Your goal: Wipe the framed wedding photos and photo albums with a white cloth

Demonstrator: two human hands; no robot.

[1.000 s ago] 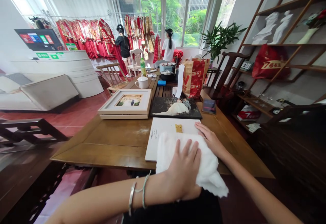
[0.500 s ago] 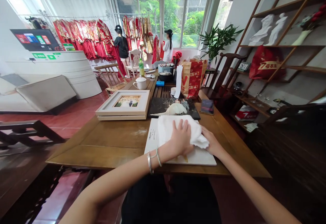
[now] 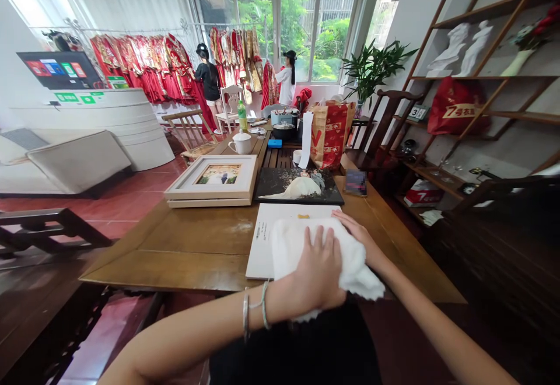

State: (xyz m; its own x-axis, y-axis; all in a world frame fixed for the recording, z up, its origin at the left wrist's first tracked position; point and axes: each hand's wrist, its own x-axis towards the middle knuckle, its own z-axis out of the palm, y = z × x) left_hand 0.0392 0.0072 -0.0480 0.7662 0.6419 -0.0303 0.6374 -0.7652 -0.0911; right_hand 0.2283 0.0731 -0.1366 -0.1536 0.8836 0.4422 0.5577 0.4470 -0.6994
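Note:
My left hand (image 3: 317,274) lies flat with fingers stretched out on a white cloth (image 3: 289,242), pressing it onto a white board (image 3: 262,239) that rests on the wooden table (image 3: 196,245). The cloth covers the board's near right part and hangs a little over the table's front edge. My right hand (image 3: 359,236) rests on the board's right edge, beside the cloth, fingers partly hidden under it. Two bracelets sit on my left wrist.
Behind the board lie a dark picture panel (image 3: 297,186) and a stacked white photo frame (image 3: 214,178). Farther back stand a white cup (image 3: 242,142), a red paper bag (image 3: 332,134) and a small card (image 3: 356,182). Chairs flank the table. Two people stand by a clothes rack.
My left hand has pulled the cloth back from the board's far end toward the table's front edge. My right hand stays at the board's right edge.

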